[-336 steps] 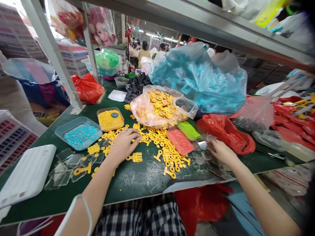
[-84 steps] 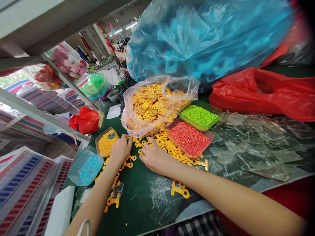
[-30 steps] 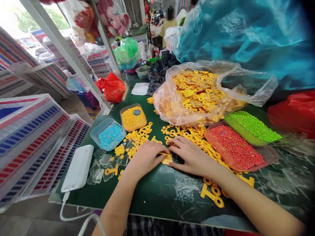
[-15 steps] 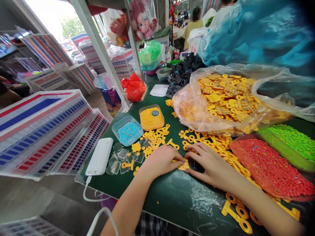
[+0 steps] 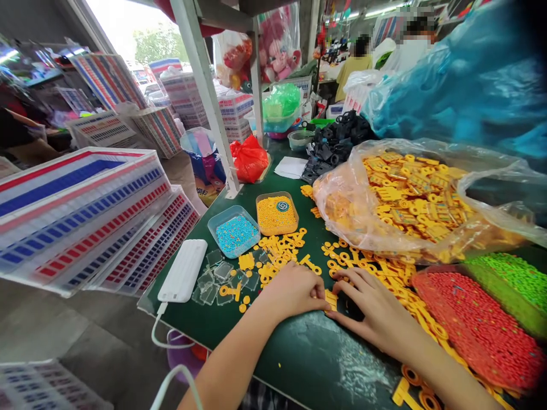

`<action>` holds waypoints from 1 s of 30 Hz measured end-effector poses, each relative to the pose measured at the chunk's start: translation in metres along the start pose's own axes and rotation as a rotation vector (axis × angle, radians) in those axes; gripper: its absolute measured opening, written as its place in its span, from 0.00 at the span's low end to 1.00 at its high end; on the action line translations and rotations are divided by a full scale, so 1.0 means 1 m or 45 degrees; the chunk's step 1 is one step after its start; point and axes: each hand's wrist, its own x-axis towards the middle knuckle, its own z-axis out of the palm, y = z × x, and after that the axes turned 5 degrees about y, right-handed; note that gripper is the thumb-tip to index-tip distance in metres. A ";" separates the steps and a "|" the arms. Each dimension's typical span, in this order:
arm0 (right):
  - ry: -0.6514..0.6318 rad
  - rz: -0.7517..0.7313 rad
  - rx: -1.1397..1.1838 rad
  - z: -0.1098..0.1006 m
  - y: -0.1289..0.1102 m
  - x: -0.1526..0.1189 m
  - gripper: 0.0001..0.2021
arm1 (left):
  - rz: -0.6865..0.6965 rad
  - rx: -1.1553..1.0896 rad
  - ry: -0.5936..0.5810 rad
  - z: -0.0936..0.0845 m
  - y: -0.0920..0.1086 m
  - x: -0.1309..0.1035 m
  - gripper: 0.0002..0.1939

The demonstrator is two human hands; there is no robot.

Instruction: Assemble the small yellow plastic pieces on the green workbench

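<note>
On the green tabletop, a small flat yellow plastic piece (image 5: 330,300) with ridges lies between my two hands. My left hand (image 5: 297,290) is closed, its curled fingers and thumb at the piece's left side. My right hand (image 5: 371,302) grips the same piece from the right, with the thumb at its near edge and the index finger at its far edge. Part of the piece is hidden by the fingers. Just beyond my hands lie loose yellow ring-ended parts (image 5: 280,250). More yellow parts (image 5: 376,272) stretch along beside my right hand.
Tubs hold blue beads (image 5: 235,232), yellow beads (image 5: 276,216), red beads (image 5: 474,324) and green beads (image 5: 513,279). Clear square pieces (image 5: 211,287) lie near a white power bank (image 5: 183,270) with a cable. A plastic bag (image 5: 333,199) of yellow parts stands behind; striped crates (image 5: 85,216) are left.
The view has shifted, so the table items appear lower and farther right. Both hands stay at the yellow piece, with the left fingers curled a little more.
</note>
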 end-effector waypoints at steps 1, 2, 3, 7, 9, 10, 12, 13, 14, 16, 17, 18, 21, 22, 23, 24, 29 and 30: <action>0.017 -0.018 -0.008 0.000 0.000 0.000 0.11 | 0.016 -0.015 -0.001 0.000 0.000 0.000 0.08; 0.036 -0.036 -0.014 0.001 0.000 0.000 0.11 | 0.035 -0.024 0.006 -0.001 0.000 -0.001 0.08; 0.053 -0.052 -0.019 0.002 0.001 0.000 0.12 | 0.055 -0.027 0.018 -0.001 0.000 -0.001 0.08; 0.078 -0.054 -0.040 0.006 0.002 -0.002 0.14 | 0.081 -0.024 0.060 -0.002 -0.003 -0.001 0.07; 0.062 -0.058 -0.053 0.007 0.003 -0.003 0.15 | 0.087 -0.017 0.094 -0.002 -0.006 0.000 0.06; 0.050 -0.072 -0.059 0.007 0.003 -0.003 0.15 | 0.096 -0.013 0.122 -0.002 -0.006 0.000 0.06; 0.019 -0.116 -0.070 0.006 0.003 -0.002 0.16 | 0.116 -0.031 0.201 -0.004 -0.006 -0.001 0.06; 0.005 -0.142 -0.069 0.004 0.002 -0.002 0.15 | 0.126 -0.065 0.252 -0.005 -0.006 -0.002 0.05; -0.015 -0.163 -0.063 0.003 0.001 0.000 0.14 | 0.130 -0.120 0.315 -0.008 -0.005 -0.003 0.05; -0.054 -0.201 -0.030 0.000 -0.001 0.002 0.13 | 0.110 -0.259 0.489 -0.016 -0.005 -0.007 0.05; -0.069 -0.221 -0.010 -0.001 -0.003 0.003 0.12 | 0.071 -0.318 0.600 -0.022 -0.007 -0.009 0.05; -0.081 -0.237 0.007 -0.002 -0.004 0.005 0.11 | 0.012 -0.357 0.714 -0.029 -0.011 -0.012 0.07; -0.083 -0.255 0.017 -0.004 -0.007 0.007 0.10 | -0.266 -0.302 0.972 -0.055 -0.038 -0.019 0.11; -0.076 -0.254 0.011 -0.004 -0.008 0.008 0.09 | -0.367 -0.220 0.992 -0.065 -0.051 -0.021 0.13; -0.069 -0.250 0.003 -0.004 -0.008 0.008 0.08 | -0.472 -0.137 0.981 -0.075 -0.065 -0.022 0.15; -0.063 -0.248 -0.004 -0.004 -0.008 0.008 0.07 | -0.574 -0.064 0.943 -0.084 -0.078 -0.023 0.17; -0.038 -0.227 -0.033 -0.002 -0.007 0.007 0.04 | -0.611 0.062 0.567 -0.107 -0.121 -0.017 0.17; -0.035 -0.224 -0.033 -0.002 -0.007 0.007 0.04 | -0.600 0.075 0.485 -0.108 -0.124 -0.015 0.17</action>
